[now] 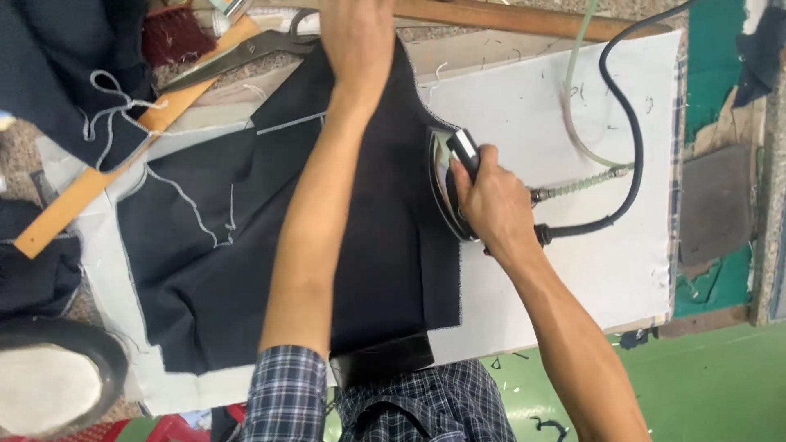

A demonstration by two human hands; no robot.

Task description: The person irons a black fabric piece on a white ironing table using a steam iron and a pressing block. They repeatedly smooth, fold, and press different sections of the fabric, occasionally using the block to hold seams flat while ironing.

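My left hand [356, 41] presses flat, fingers spread, pinning the dark fabric [246, 237] taut near the table's far edge; my right hand [491, 205] grips the iron [446, 184] at the cloth's right edge.

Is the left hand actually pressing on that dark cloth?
Touching. The head view shows the left hand lying flat on the far edge of the dark cloth, no gap visible, while the right hand grips the iron.

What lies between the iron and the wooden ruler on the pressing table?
In the head view, dark navy fabric and the left forearm lie between the iron and the wooden ruler.
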